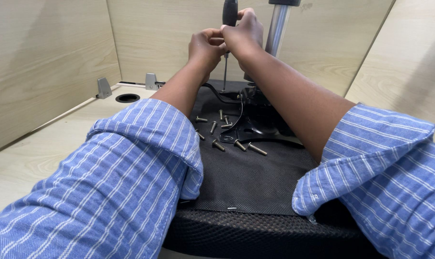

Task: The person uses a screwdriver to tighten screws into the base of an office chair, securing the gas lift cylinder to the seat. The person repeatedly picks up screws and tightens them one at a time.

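Both hands are clamped together high up on a screwdriver (228,29): the right hand (245,32) is wrapped shut round the black handle, and the left hand (207,47) closes its fingers on the shaft just under it. The shaft runs straight down from the grip, upright, its tip meeting the black metal plate (255,120) on the underside of a chair seat (246,177). Whether the tip sits in a screw head I cannot tell; it is too small to see.

Progress, as I read it: one fixing point is being worked right now, and plenty is not seated. Below the grip and nearer the person, loose screws (224,132) lie scattered on the black fabric, several of them apart from one another, some touching the plate's edge. So the plate job looks well short of finished.

Just right of the grip, a silver column (277,29) rises from the plate.

Packages, labels, signs: none show. Left of the grip, on the pale wood worktop (45,144), sit two grey metal brackets (104,88) against the panel wall and a round black cable hole (127,98).
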